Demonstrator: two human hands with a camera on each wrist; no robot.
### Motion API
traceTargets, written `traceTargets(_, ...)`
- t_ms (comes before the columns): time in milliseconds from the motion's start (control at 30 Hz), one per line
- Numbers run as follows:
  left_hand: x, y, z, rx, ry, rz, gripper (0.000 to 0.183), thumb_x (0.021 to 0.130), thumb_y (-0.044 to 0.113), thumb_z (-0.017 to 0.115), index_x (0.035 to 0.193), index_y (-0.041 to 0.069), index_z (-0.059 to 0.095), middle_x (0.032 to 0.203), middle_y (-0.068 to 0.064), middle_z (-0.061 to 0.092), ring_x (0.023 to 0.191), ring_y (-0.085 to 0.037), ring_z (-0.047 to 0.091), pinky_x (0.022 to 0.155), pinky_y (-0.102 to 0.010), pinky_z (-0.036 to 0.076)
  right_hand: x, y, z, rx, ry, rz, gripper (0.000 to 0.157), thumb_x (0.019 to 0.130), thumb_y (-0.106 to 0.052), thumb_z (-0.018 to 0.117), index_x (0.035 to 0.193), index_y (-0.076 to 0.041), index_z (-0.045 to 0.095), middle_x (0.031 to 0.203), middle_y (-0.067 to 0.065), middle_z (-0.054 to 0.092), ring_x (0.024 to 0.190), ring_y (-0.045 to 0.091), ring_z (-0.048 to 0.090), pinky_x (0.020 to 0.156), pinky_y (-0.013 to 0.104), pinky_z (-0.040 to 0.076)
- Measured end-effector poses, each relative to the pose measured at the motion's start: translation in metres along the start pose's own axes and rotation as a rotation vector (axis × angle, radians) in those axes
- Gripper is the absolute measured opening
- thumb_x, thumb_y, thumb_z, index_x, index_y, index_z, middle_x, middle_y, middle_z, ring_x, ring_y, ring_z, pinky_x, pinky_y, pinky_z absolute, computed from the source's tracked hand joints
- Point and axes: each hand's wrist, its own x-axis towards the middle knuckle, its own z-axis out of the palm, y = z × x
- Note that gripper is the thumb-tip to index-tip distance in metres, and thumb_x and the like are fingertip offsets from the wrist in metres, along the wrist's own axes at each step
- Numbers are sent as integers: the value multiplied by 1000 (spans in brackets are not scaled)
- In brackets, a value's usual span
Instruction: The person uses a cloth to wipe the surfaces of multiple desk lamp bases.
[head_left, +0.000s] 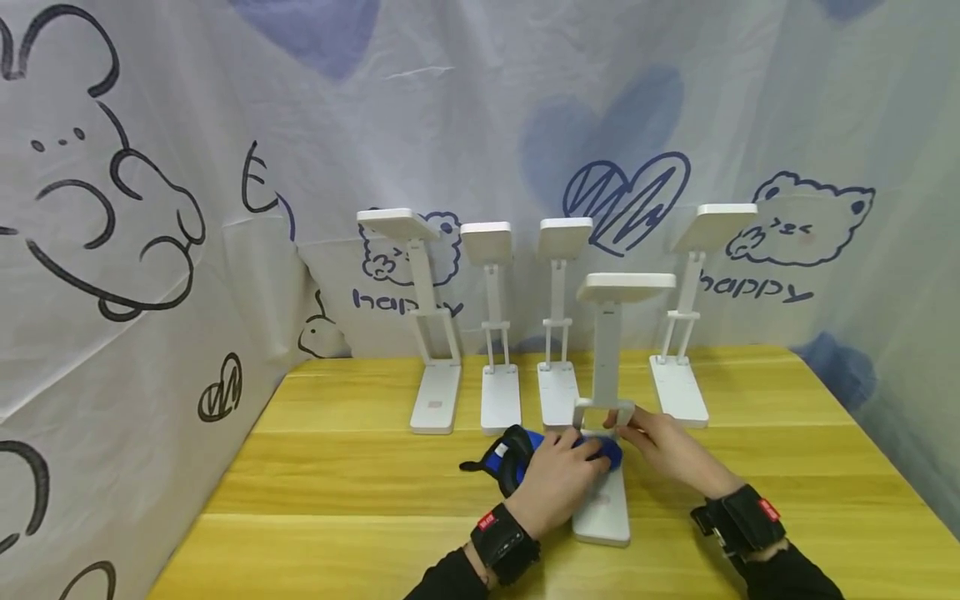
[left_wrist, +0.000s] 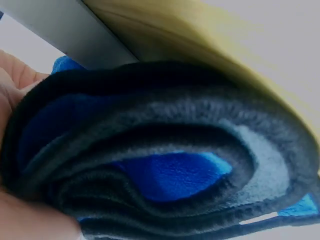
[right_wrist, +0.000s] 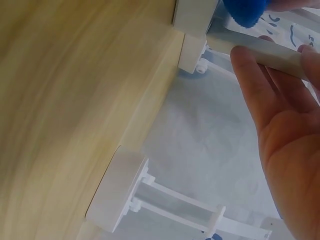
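Observation:
A white folding desk lamp stands upright near the middle of the table, its flat head raised. My left hand holds a folded blue cloth with black edging against the lamp's base, just below the hinge. In the left wrist view the cloth shows as loose rolled layers beside the palm. My right hand pinches the lamp's lower support frame from the right. The right wrist view shows the right fingers on both sides of that white bar.
Behind stand several similar white lamps: one at left, two in the centre and one at right. All rest on a yellow wood-grain table. A printed white curtain hangs behind and to the left.

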Motion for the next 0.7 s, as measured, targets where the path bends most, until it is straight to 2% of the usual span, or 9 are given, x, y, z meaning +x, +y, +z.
traceTargets(200,-1,-2,-7,-133,-82,93,30,89,25,64,116,38,67,129,14,58,108,-13,45,83,-32,42,-1,1,0,15,-4,4,17,95,-2,50,108,-6,61,108,11,67,98,24,63,75,43,56)
traceTargets(433,-3,-5,-18,-339,-171,162,39,81,14,72,111,39,69,127,18,59,115,-12,40,91,-30,39,-1,1,-1,-2,7,-11,18,96,-2,49,107,-7,62,106,12,68,96,25,64,72,42,56)
traceTargets(633,-13,-8,-26,-398,-204,231,40,79,11,73,107,39,71,125,18,60,115,-11,42,92,-29,38,-1,-2,-2,21,-9,-12,18,96,-2,48,107,-8,61,105,9,68,96,22,63,74,41,56)
traceTargets(700,-17,-11,-28,-429,-214,249,42,79,6,70,105,39,72,123,18,61,114,-11,43,94,-29,37,-1,-3,-3,25,-9,-24,18,96,0,49,107,-7,61,105,9,67,95,21,63,73,40,56)
